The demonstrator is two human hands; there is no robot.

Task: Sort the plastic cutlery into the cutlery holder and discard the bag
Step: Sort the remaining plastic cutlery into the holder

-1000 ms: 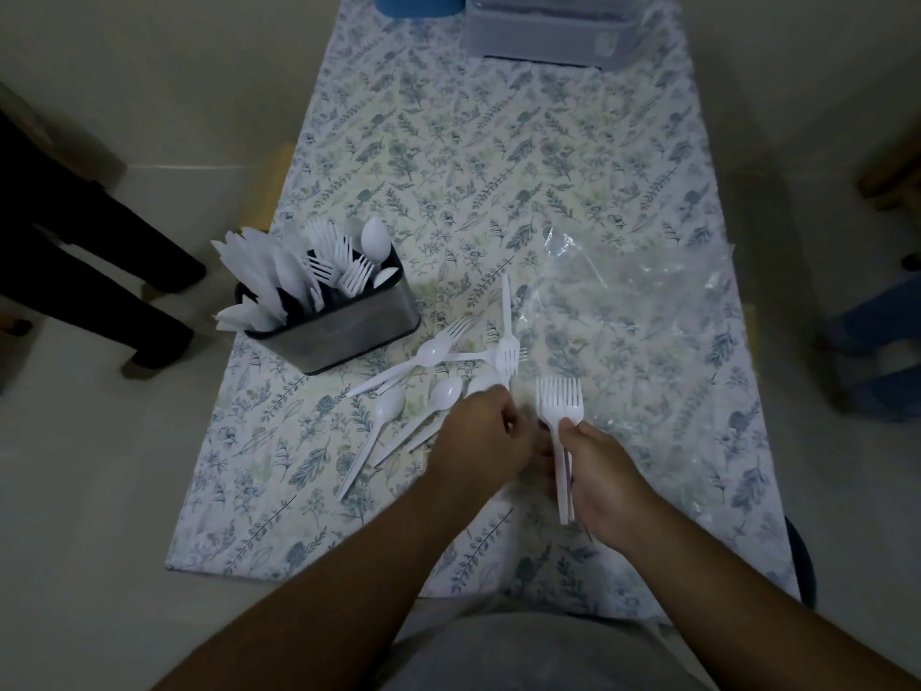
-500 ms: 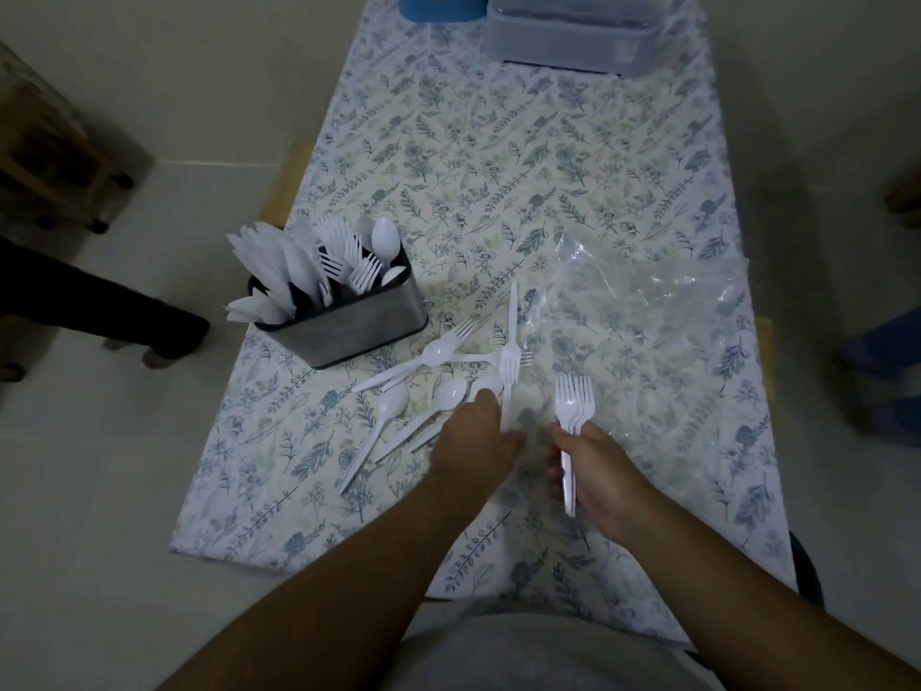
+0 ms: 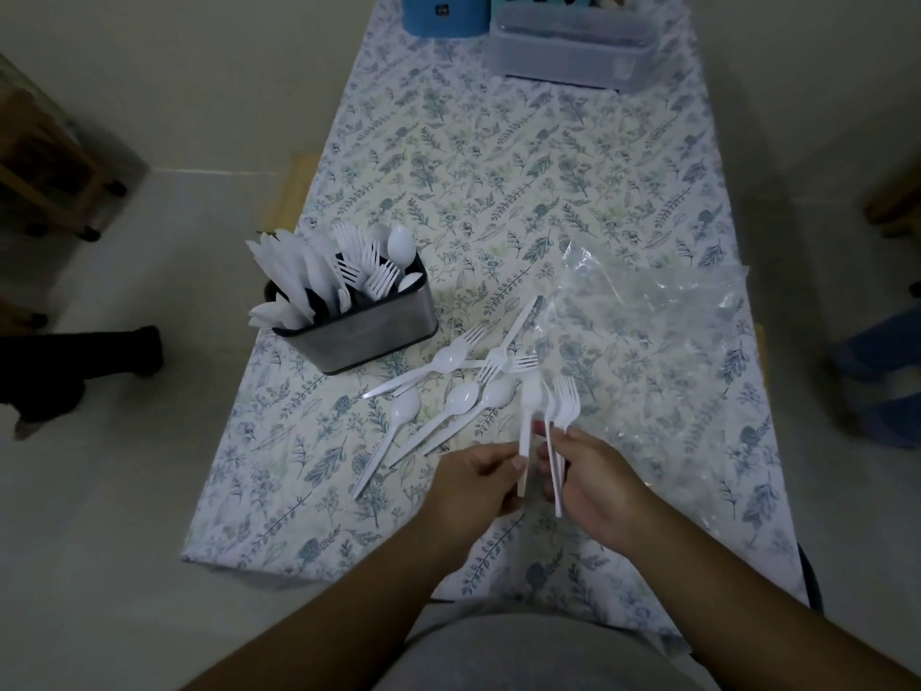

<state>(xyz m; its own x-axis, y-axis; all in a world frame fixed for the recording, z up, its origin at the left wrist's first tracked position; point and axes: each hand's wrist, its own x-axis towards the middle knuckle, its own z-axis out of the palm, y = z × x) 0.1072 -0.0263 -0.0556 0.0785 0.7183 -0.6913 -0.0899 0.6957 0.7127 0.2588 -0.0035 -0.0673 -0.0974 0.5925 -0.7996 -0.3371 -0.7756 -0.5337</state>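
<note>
Two bare forearms of mine reach in from the bottom edge and meet over the near end of the worktop (image 3: 498, 142), which wears a cloth printed with blue-green sprigs. Far left on that cloth stands the cutlery holder (image 3: 369, 331), a brushed-metal box with rounded corners, crowded with white plastic knives, forks and spoons that fan out over its rim; its inner dividers are hidden. Just right of it lie the loose spoons and forks (image 3: 448, 386), thin glossy white plastic, handles crossing each other. My left hand (image 3: 478, 483) is curled, thumb and fingers pinching the handle of a white spoon (image 3: 529, 396) held upright. Beside it my right hand (image 3: 590, 483) grips a small bunch of forks (image 3: 565, 406) by their handles, tines up; how many I cannot count, since they overlap. Further right the clear plastic bag (image 3: 648, 331) lies crumpled and flat on the cloth, its edges hard to trace. At the far end a blue container and a translucent lidded box are cut off by the frame.
</note>
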